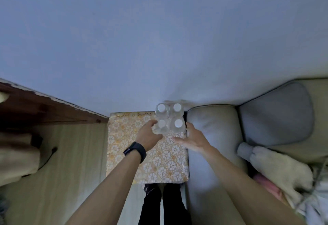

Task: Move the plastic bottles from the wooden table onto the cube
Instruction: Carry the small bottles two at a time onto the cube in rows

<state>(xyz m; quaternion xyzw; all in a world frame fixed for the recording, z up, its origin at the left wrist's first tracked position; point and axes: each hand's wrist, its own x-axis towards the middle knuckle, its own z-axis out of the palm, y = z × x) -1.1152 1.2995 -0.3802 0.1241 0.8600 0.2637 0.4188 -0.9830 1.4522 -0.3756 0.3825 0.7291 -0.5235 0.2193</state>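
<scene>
Several clear plastic bottles with white caps stand upright in a tight block on the far right corner of the cube, which is covered in an orange cloth with white flowers. My left hand, with a black band on its wrist, touches the near left bottle, fingers curled around its side. My right hand lies beside the near right bottle with its fingers spread, at or just off the bottle's side.
A grey-beige sofa armrest presses against the cube's right side, with a grey cushion behind it. A dark wooden table edge runs at the left. My legs stand at the cube's near edge. A pale wall fills the back.
</scene>
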